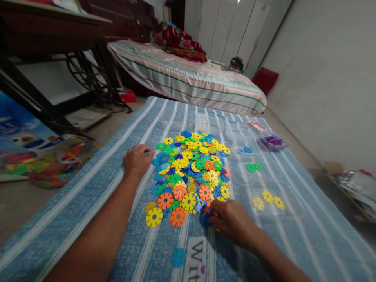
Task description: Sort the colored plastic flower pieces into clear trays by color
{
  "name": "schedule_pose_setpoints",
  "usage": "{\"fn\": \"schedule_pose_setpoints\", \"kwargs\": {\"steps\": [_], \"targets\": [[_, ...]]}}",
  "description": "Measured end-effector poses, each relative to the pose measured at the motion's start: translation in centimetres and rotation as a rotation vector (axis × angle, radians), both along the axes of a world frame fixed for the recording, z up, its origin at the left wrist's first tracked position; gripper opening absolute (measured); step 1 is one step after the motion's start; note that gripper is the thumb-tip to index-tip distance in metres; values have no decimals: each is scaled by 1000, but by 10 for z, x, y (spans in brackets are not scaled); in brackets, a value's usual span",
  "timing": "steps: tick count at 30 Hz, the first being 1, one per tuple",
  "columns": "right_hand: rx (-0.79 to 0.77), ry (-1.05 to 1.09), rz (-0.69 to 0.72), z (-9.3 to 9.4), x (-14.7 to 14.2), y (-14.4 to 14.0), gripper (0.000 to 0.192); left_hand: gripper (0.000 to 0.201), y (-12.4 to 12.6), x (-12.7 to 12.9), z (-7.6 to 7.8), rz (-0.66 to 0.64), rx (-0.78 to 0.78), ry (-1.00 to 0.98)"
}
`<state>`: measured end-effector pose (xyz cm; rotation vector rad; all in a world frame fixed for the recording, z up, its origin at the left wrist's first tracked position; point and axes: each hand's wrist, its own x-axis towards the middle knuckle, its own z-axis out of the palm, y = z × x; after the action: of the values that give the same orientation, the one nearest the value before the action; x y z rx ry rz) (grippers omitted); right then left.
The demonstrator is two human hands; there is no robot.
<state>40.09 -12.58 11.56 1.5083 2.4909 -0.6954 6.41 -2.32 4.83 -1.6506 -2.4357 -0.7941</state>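
right hand (232, 221) pinching blue disc (205, 217), left hand (137, 159) curled beside disc pile (190, 172)

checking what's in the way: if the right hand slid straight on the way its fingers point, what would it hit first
Probably the blue disc already at the right hand's fingers, then the near edge of the pile of coloured discs just beyond it. The fingers point up and left into the pile; depth is hard to judge.

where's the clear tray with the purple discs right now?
In the head view, the clear plastic tray of purple discs sits far right on the blue striped cloth, beyond the clear trays holding green discs and yellow discs.
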Motion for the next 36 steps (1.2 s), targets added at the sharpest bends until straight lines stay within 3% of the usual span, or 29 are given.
{"fn": "schedule_pose_setpoints", "kwargs": {"steps": [4, 7, 9, 12, 14, 16, 20, 24, 28, 36], "targets": [[-79, 215, 5, 6, 12, 17, 12, 29, 0, 0, 1, 4, -16, -4], [21, 297, -40, 17, 29, 46, 13, 28, 0, -1, 0, 1, -7, -9], [252, 304, -181, 28, 43, 69, 18, 26, -1, -1, -1, 1, 1, -17], [730, 251, -522, 43, 62, 96, 27, 26, -1, -1, -1, 1, 4, -22], [830, 240, -572, 47, 68, 102, 32, 26, -1, -1, 0, 0, -2, -20], [752, 225, -497, 43, 66, 98, 32, 26, -1, 0, 1, -2, -9, -11], [411, 78, -270, 22, 51, 72, 27, 27, -1, 1, 2, 3, -20, -7], [220, -142, -167, 6, 34, 48, 30, 28, -1, 0, 2, -1, -19, -25], [152, -261, -160, 1, 23, 37, 32, 26, 0, -1, 1, -2, 5, -25], [157, -273, -173, -3, 21, 35, 30, 28, -1, -2, 1, -19, 7, -11]]}}
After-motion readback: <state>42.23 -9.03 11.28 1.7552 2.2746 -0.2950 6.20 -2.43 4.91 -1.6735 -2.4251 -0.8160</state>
